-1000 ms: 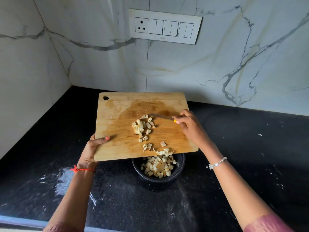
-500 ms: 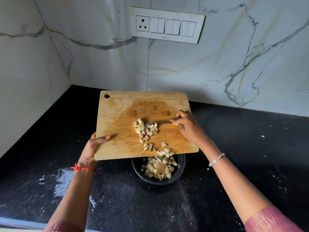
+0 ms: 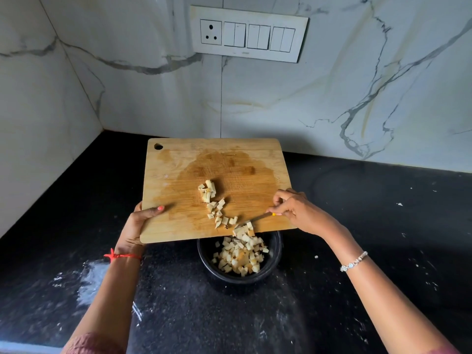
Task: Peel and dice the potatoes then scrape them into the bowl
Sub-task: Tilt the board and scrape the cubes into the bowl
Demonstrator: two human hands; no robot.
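Observation:
A wooden cutting board is tilted over a black bowl on the dark counter. My left hand grips the board's near left corner, thumb on top. My right hand holds a small knife with a yellow handle, its blade low on the board near the front edge. Diced potato lies in a trail down the board, and some pieces sit at the edge under the blade. More potato cubes fill the bowl below.
The black counter meets marble walls at the back and the left. A white switch panel hangs on the back wall. White specks and a pale smear mark the counter at the front left.
My right hand has drawn the knife down the board from its middle to the front edge, pushing potato cubes toward the bowl. The pile on the board has stretched into a trail.

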